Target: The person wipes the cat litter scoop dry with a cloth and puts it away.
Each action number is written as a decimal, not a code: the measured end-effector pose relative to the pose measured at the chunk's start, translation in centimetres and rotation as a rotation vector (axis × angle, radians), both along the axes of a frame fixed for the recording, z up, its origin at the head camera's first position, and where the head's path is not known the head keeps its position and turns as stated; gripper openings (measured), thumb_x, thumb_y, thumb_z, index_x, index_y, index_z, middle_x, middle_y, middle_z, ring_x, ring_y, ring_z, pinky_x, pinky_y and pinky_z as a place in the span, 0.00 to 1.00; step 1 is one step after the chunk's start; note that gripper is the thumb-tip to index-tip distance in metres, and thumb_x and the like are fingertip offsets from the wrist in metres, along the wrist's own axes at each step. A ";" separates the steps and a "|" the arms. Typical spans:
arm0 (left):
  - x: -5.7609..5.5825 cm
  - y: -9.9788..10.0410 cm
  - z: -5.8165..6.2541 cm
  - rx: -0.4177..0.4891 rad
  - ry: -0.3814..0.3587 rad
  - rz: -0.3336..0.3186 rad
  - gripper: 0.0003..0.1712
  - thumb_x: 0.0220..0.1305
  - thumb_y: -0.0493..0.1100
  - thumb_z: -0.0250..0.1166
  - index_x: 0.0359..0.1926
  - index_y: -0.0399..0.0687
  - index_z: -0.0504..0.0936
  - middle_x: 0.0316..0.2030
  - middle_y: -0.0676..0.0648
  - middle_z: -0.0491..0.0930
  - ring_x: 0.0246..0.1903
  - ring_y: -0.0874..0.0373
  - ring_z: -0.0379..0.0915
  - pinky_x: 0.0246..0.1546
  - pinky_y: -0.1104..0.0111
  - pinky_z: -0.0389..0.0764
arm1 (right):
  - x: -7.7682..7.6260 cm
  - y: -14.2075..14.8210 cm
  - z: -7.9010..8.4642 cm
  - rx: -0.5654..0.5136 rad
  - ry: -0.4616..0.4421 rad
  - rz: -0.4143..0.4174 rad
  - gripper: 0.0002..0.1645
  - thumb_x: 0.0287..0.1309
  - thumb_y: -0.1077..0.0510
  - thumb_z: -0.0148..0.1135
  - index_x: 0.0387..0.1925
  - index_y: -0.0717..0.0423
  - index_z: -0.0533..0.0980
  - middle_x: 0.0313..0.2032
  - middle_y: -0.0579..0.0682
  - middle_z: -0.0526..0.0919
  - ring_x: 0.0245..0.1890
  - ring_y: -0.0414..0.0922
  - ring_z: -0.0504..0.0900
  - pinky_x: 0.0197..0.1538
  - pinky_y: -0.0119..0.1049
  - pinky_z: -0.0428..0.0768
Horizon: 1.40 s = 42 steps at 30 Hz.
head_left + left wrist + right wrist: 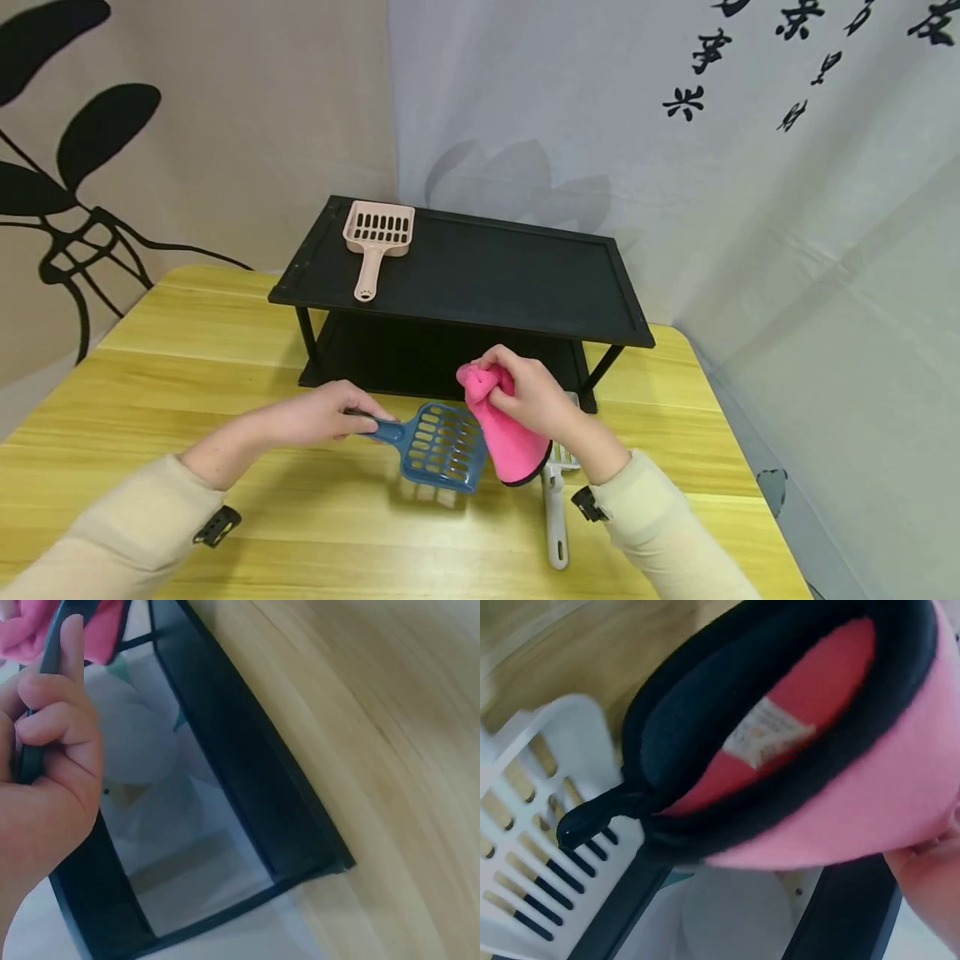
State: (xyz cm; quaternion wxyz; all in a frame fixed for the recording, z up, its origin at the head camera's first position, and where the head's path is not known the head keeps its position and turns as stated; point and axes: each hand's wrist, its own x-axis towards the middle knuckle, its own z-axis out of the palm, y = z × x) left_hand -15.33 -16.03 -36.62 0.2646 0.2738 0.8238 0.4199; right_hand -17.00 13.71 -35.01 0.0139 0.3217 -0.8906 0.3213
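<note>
My left hand (pixel 330 412) grips the handle of a blue litter scoop (pixel 407 435), its slotted head pointing right and held over the table. My right hand (pixel 528 396) pinches the bunched end of a pink cleaning mitt (pixel 510 446), which hangs beside the blue scoop's head. In the right wrist view the mitt's opening (pixel 705 817) shows a black border, a black loop and a white label inside. A white litter scoop (pixel 555 517) lies on the table, its head partly hidden behind the mitt and right hand. The left wrist view shows fingers wrapped round the dark handle (pixel 51 656).
A black two-tier shelf (pixel 510 275) stands at the back of the wooden table (pixel 300 542). On its upper tier, at the left, lies a pale pink litter scoop (pixel 371 271). Behind hangs a light curtain (pixel 510 92) with dark printed characters and leaves.
</note>
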 end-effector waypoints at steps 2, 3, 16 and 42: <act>0.1 0.4 0.2 -0.011 0.047 -0.019 0.14 0.65 0.38 0.57 0.50 0.42 0.82 0.20 0.55 0.67 0.11 0.67 0.50 0.13 0.76 0.56 | 0.1 -0.5 0.0 0.033 -0.033 0.074 0.11 0.54 0.67 0.58 0.39 0.54 0.70 0.32 0.51 0.80 0.23 0.37 0.67 0.26 0.25 0.68; 0.1 0.6 0.4 -0.018 0.067 -0.024 0.14 0.65 0.39 0.57 0.49 0.43 0.82 0.22 0.55 0.70 0.11 0.67 0.51 0.13 0.76 0.57 | 0.2 -0.7 0.1 0.052 -0.044 0.110 0.11 0.55 0.67 0.58 0.38 0.54 0.69 0.32 0.50 0.80 0.23 0.36 0.68 0.27 0.25 0.69; 0.1 -1.1 0.2 0.037 0.078 0.008 0.14 0.66 0.41 0.57 0.48 0.45 0.83 0.21 0.54 0.71 0.12 0.68 0.52 0.13 0.76 0.58 | -0.3 1.0 0.7 0.023 -0.201 0.130 0.11 0.55 0.68 0.57 0.38 0.55 0.69 0.25 0.48 0.72 0.21 0.37 0.64 0.27 0.26 0.67; -0.7 1.7 3.3 0.063 0.029 -0.090 0.14 0.66 0.39 0.57 0.50 0.45 0.82 0.25 0.52 0.72 0.14 0.66 0.53 0.17 0.76 0.57 | -0.7 -0.5 1.7 -0.361 -0.710 0.086 0.10 0.67 0.59 0.44 0.45 0.60 0.65 0.34 0.49 0.72 0.34 0.42 0.74 0.38 0.32 0.76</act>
